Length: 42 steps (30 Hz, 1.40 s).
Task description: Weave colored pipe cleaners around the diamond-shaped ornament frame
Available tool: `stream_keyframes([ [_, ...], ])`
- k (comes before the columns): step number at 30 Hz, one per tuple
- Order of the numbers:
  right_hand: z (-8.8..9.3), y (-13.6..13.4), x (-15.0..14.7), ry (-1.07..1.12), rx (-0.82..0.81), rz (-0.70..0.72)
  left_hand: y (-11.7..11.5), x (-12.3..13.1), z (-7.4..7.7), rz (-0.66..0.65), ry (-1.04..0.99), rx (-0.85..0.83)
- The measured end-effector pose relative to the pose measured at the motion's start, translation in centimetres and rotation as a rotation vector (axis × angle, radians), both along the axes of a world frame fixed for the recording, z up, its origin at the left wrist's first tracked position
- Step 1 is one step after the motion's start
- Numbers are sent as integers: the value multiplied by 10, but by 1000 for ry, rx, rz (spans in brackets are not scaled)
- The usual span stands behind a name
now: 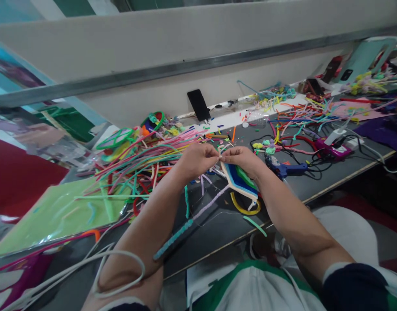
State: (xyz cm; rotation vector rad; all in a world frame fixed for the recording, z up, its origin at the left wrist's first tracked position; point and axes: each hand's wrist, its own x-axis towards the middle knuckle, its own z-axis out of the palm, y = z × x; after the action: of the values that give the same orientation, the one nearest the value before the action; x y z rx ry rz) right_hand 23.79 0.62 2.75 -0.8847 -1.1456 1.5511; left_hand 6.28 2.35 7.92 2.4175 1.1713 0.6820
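Observation:
My left hand (pixel 201 158) and my right hand (pixel 240 160) meet above the middle of the grey table, both closed in a pinch. Between their fingertips is the end of a cream pipe cleaner (pixel 235 186), which edges a flat pipe-cleaner shape with bands of blue (pixel 239 179) and green. My right hand covers part of this shape. A lilac twisted pipe cleaner (pixel 211 202) runs from its corner to a thick teal one (pixel 174 238) beside my left forearm. Below the shape lies a curved yellow pipe cleaner (pixel 244 209).
Many coloured pipe cleaners (pixel 146 155) are heaped on the left. A black phone (pixel 198 105) leans against the back panel. To the right are a blue glue gun (pixel 287 169) and a magenta power strip (pixel 336 150) with cords. A white cable (pixel 120 252) loops over my left forearm.

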Motion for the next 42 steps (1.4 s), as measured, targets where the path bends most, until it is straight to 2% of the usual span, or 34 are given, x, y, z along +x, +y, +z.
stream_keyframes([
  [4, 0, 0, 1, -4, -7, 1, 4, -2, -3, -35, -48, -83],
  [6, 0, -1, 2, -12, -3, 9, 3, -3, 0, -33, -2, -62],
  [12, -4, 0, 2, -29, 28, 24, -14, 5, 4, 83, 339, 218],
  [17, -4, 0, 3, -2, 16, 47, -23, 8, 2, 132, 520, 353],
  [20, -3, -1, 5, 24, -2, 80, -23, 5, 7, 38, 531, 383],
  [24, -2, -1, 7, 50, -24, 116, -20, 3, 17, -216, 484, 419],
  [26, -1, -1, 7, 45, -6, 160, -20, 4, 20, -298, 471, 441],
  [33, -2, -3, 3, 22, 33, 161, -17, 0, 21, -368, 380, 477],
  [39, -4, -2, 1, -8, 23, 145, 1, -8, 12, -459, 230, 345],
  [42, -5, 0, 0, -34, 28, 149, 8, -10, 8, -460, 202, 293],
])
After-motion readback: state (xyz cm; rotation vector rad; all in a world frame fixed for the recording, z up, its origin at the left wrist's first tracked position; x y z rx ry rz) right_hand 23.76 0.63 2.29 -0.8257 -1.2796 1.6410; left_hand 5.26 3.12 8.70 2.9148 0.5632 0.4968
